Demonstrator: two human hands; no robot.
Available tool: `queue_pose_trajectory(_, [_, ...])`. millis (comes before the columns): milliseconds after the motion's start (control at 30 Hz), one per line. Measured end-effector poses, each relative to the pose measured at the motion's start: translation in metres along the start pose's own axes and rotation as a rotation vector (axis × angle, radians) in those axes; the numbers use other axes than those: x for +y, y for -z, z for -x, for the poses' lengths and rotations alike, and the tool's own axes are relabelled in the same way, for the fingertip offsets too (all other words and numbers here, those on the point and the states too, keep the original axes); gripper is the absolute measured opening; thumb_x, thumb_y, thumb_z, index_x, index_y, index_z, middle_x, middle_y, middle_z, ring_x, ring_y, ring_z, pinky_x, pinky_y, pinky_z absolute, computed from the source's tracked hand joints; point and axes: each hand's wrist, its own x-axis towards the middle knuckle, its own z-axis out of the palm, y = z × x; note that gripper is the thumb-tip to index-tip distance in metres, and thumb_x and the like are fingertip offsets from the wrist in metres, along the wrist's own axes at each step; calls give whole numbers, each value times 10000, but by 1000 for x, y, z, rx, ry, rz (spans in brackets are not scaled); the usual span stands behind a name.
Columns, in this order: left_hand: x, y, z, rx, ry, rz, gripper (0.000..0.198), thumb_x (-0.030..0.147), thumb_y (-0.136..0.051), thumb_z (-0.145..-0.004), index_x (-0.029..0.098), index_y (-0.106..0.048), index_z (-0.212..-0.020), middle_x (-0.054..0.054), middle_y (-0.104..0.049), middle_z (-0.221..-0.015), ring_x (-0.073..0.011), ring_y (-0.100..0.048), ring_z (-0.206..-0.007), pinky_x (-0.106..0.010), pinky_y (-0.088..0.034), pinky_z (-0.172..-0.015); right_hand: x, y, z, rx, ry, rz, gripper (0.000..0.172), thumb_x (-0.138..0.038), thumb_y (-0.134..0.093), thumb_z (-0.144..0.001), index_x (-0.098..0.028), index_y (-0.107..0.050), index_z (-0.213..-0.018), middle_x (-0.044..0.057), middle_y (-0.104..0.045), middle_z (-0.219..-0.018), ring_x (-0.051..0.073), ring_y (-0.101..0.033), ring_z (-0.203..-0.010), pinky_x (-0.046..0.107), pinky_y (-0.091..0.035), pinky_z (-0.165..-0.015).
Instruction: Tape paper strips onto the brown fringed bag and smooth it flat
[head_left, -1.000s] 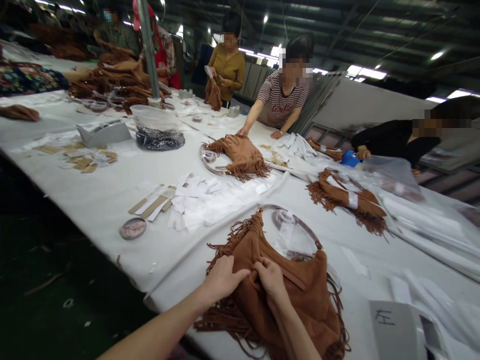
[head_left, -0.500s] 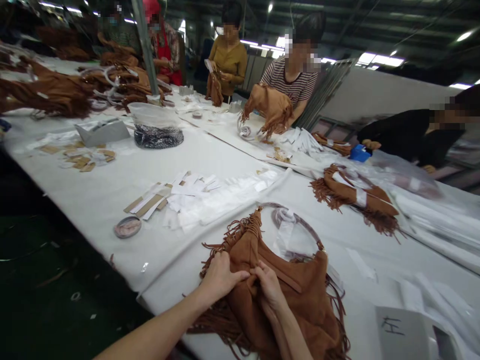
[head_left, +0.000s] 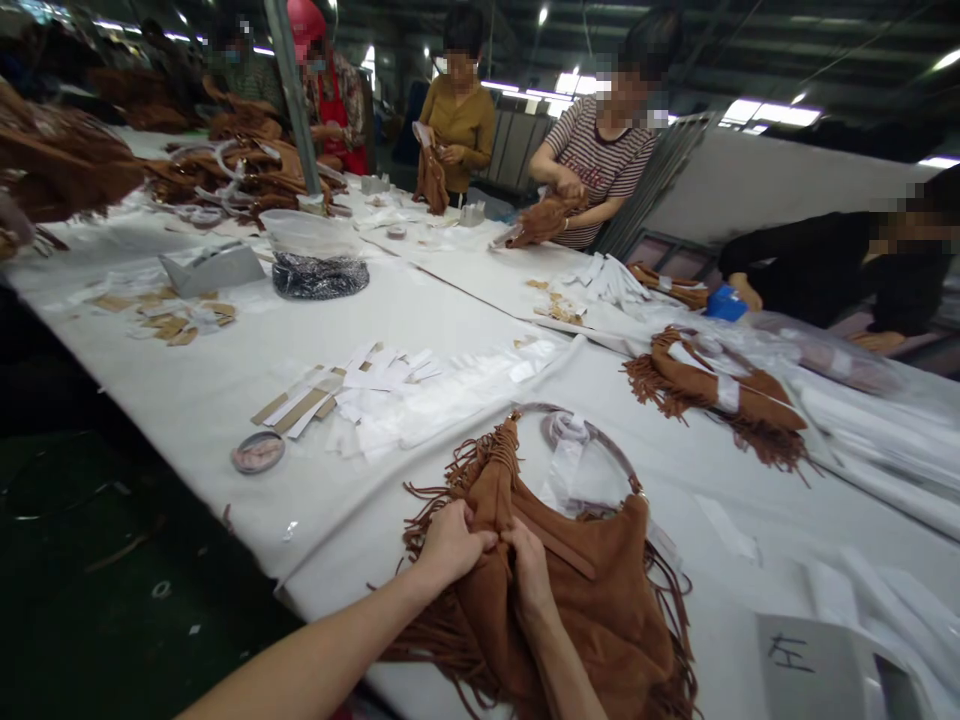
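The brown fringed bag (head_left: 600,625) lies at the near edge of the white-covered table (head_left: 465,310), beneath both hands. Left hand (head_left: 450,545): thumb and fingers closed, pinching the bag's front. Right hand (head_left: 529,570): likewise closed on the front panel, just beside the left.

Status, judged from where I stand: the handle (head_left: 616,456) is attached at both ends and appears sleeved in dull wrap; a white strip (head_left: 565,475) sits inside its curve. The front is in work, not yet released. The body lies loose, whereas the second bag (head_left: 769,398), farther right, is compact and banded white. Any remaining steps cannot be determined.

Materials: body matte, suede-like, softly creased; fringe thin and stringy; handle smooth, arched. Outward: flat tan-and-white card strips (head_left: 300,398); a shallow round dish (head_left: 259,452); a stiff, angular grey holder (head_left: 806,675) bearing a handwritten mark.
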Motion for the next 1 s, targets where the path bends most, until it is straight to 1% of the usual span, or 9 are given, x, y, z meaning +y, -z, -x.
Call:
queue_pose_trajectory(167, [2,10,0,35,-45,-24,264,262,-746,-627,188,-494,-662,24,-559,-634,-146,-488,-607,-258,-290,-550,-15,15,15,168,34,822,447,-391,-262,-870,-172,-623,-727,138,-681,-756,276,-627,-747,364,-443,-708])
queue_pose_trajectory(233, [10,18,5,41,-85,-43,286,283,-751,-631,192,-480,-655,26,-553,-638,-147,-476,-616,-261,-286,-566,-23,26,27,123,-38,1198,430,-367,-286,-898,-176,-648,-765,158,-695,-769,302,-655,-751,383,-443,-693])
queue_pose_trajectory(300, [16,30,11,27,-178,-75,282,288,-743,-641,195,-477,-659,32,-549,-643,-145,-468,-620,-260,-273,-569,-27,37,37,48,-130,1385,419,-342,-290,-922,-182,-663,-820,159,-711,-816,318,-676,-791,385,-457,-680])
queue_pose_trajectory(400, [9,52,11,51,-274,-151,233,223,-687,-679,195,-458,-644,41,-517,-613,-137,-451,-597,-255,-248,-555,-27,47,44,24,-170,1463,433,-269,-254,-947,-159,-665,-872,166,-717,-889,316,-681,-870,384,-478,-709])
queue_pose_trajectory(567, [-33,78,-6,86,-160,-224,290,143,-654,-674,200,-388,-571,38,-463,-555,-132,-430,-550,-248,-253,-530,-24,47,41,52,-168,1556,414,-222,-278,-941,-116,-674,-882,188,-713,-895,319,-682,-867,396,-493,-728])
queue_pose_trajectory(667, [-42,81,-12,58,-162,-239,268,187,-648,-705,202,-403,-598,37,-486,-573,-135,-460,-559,-241,-277,-525,-21,46,39,103,-150,1530,413,-225,-292,-936,-117,-681,-850,181,-716,-862,318,-684,-849,390,-494,-710])
queue_pose_trajectory(800, [-31,80,-11,-9,-206,-280,194,312,-614,-774,196,-479,-695,8,-566,-645,-166,-530,-621,-253,-324,-564,-21,46,37,169,-103,1494,405,-220,-317,-924,-100,-686,-810,192,-706,-814,332,-677,-813,405,-483,-693])
queue_pose_trajectory(933, [-31,73,-9,-104,-234,-385,390,562,-533,-803,173,-560,-821,-93,-660,-814,-265,-613,-770,-313,-401,-662,-26,38,52,244,-88,1458,354,-217,-357,-918,-93,-678,-830,197,-694,-864,309,-658,-852,392,-469,-723])
queue_pose_trajectory(1000, [-41,67,-13,-152,-243,-436,424,556,-488,-820,161,-589,-934,-129,-679,-954,-302,-627,-899,-338,-432,-745,-25,28,71,264,-51,1435,303,-234,-384,-920,-140,-667,-868,149,-694,-902,273,-639,-895,382,-460,-774])
